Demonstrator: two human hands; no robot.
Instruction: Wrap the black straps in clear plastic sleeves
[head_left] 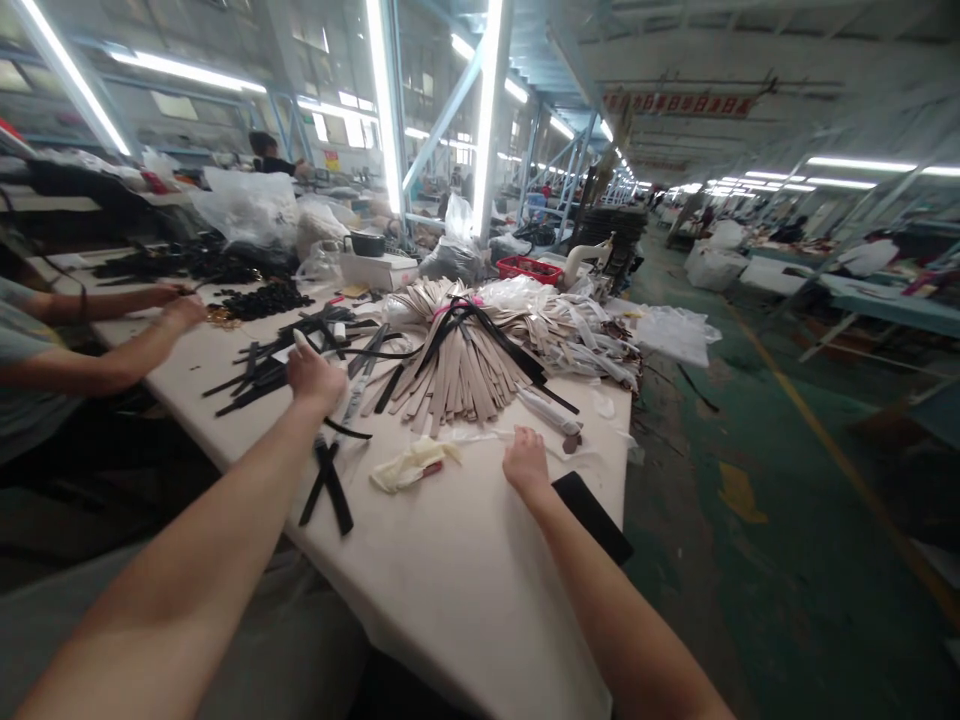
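Holding a slim, white, pointed piece (301,341) in the left hand (318,382), with the fingers folded closely round its lower part, towards the left edge of the pale tabletop (480,570). Sharing that spot with a long, thin black strap (375,354). Resting the right hand (526,460) nearer the right edge, with the fingers bent inward beside the end of a thin, whitish, translucent strip (480,436); being unable to tell, in this blur, whether pinching it or only touching it.

Having a crumpled cream-coloured cloth (405,466) lying between the hands, two crossed flat black strips (339,498) near the left edge, and a black rectangular panel (592,515) by the right edge. Facing a fanned bundle of flat beige strips (457,385) farther from the near corner.

Risking a snag of the black strap, and a scattering of beige strips, through any quick leftward pull. Risking a tear in the translucent strip through hard tugging. Risking a fall of the panel over the right edge through a knock from the right forearm.
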